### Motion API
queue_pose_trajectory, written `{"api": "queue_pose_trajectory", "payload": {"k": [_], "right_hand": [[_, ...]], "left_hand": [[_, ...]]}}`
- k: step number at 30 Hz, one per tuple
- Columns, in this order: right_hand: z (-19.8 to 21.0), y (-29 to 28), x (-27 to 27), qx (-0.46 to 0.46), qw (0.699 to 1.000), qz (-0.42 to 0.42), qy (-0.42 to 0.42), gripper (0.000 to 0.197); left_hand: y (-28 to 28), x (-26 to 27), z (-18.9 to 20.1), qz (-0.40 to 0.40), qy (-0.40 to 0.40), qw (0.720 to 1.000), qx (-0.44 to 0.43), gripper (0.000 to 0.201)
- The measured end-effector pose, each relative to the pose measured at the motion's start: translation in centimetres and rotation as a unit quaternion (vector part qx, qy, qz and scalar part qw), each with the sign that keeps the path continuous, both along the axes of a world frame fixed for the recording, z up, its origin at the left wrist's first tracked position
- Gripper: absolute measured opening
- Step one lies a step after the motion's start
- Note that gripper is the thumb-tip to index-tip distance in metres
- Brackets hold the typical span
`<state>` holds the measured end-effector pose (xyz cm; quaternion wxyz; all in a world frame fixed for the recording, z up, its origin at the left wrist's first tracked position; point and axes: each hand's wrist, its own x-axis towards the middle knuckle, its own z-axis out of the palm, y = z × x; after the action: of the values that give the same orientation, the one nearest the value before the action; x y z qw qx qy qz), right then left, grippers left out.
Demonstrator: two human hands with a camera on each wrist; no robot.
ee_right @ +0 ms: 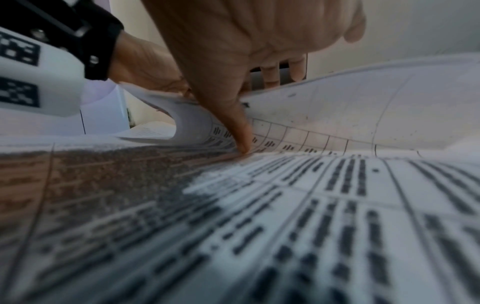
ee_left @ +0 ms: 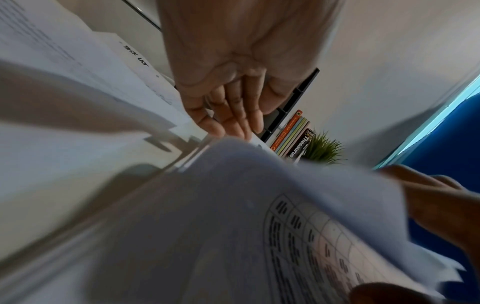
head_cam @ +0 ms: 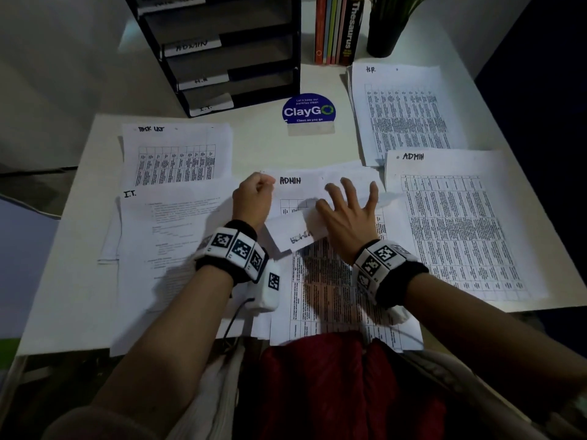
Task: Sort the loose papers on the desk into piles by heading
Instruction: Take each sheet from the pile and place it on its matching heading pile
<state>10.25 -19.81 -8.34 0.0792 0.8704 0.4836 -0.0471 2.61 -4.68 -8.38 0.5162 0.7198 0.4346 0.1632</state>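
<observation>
Loose white printed papers, each headed in black marker, cover the white desk point(head_cam: 79, 217) in front of the person. At the middle near edge lies the unsorted heap point(head_cam: 333, 296) of table-printed sheets, overhanging the desk edge; its uppermost full sheet reads "ADMIN" point(head_cam: 290, 181). A sheet on top of the heap is curled back on itself point(head_cam: 295, 231), its underside showing, and the heading on it is too blurred to read.

The left hand point(head_cam: 254, 198) is closed in a fist at the far left corner of the heap, fingers curled round the lifted edge of paper; in the left wrist view the fingertips point(ee_left: 221, 123) meet the raised sheet's edge point(ee_left: 259, 185). The right hand point(head_cam: 346, 211) lies on the heap with fingers spread and straight; in the right wrist view its thumb point(ee_right: 239, 131) presses down at the fold where the curled sheet point(ee_right: 192, 121) rises from the heap.

Sorted piles ring the heap: an "I.T." pile point(head_cam: 165, 242) just left of it, a "TASK LIST" pile point(head_cam: 178, 154) beyond that, a second "ADMIN" pile point(head_cam: 460, 223) just right, and an "H.R." pile point(head_cam: 403, 112) at the far right.

Farther back stand a black tiered paper tray point(head_cam: 222, 52) with hand-lettered labels, a round blue "ClayGo" sign point(head_cam: 308, 111), a row of upright books point(head_cam: 340, 27) including a Thesaurus, and a green plant in a dark pot point(head_cam: 386, 30).
</observation>
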Motion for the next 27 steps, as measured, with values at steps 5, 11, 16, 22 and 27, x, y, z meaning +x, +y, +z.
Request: {"api": "queue_pose_trajectory", "payload": {"k": [5,11,16,22,27], "right_hand": [[0.5,0.6,0.9,0.021,0.995,-0.031,0.092,0.049],[2.9,3.2,4.1,0.113,0.976,-0.125,0.141,0.019],[4.5,4.7,4.9,0.216,0.957,-0.134,0.138,0.023],[3.2,1.5,7.7,0.357,0.8,-0.431,0.217,0.06],[2.7,0.5,7.5,0.417,0.699,-0.355,0.46,0.018]], "left_hand": [[-0.6,-0.6,0.7,-0.133,0.033,0.982,-0.129,0.052],[-2.0,-1.7,0.8,-0.103,0.001,0.971,-0.216,0.097],[-2.5,-1.7,1.1,-0.022,-0.034,0.991,-0.127,0.066],[-0.2,-1.5,2.3,0.05,-0.098,0.981,-0.157,0.036],[-0.4,-1.2,3.2,0.01,-0.09,0.97,-0.228,0.054]]}}
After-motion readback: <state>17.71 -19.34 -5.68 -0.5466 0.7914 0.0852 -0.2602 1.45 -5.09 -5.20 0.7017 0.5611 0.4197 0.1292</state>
